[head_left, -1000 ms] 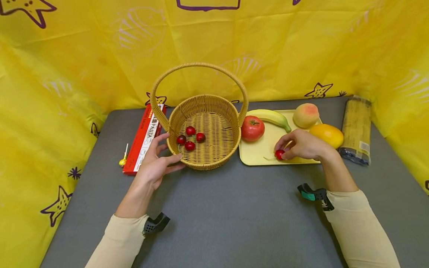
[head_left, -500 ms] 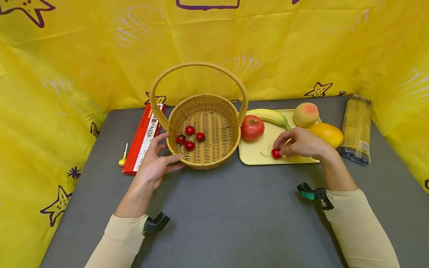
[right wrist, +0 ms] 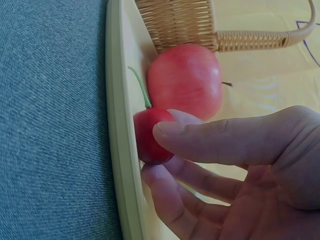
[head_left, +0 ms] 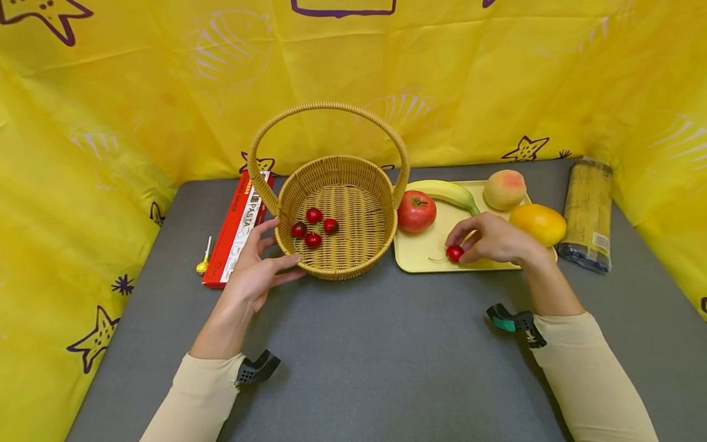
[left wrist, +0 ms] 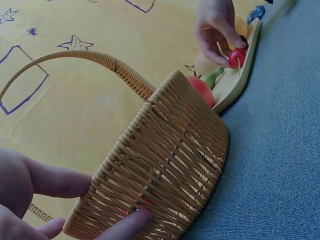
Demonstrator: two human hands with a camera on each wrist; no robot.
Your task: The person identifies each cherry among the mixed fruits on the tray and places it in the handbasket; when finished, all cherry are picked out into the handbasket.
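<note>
Right hand [head_left: 490,239]: fingers pinch red, round, stemmed cherry [head_left: 454,253] | left hand [head_left: 253,271]: fingers spread against tan wicker basket [head_left: 338,172] | apparent step: pickup; next likely needs steady lift

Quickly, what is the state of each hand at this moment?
Left hand: open, touching the round tan wicker basket.
Right hand: closed, pinching a small round red cherry.

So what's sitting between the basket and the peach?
Going from the basket to the peach, the head view shows the red apple, then part of the banana.
</note>
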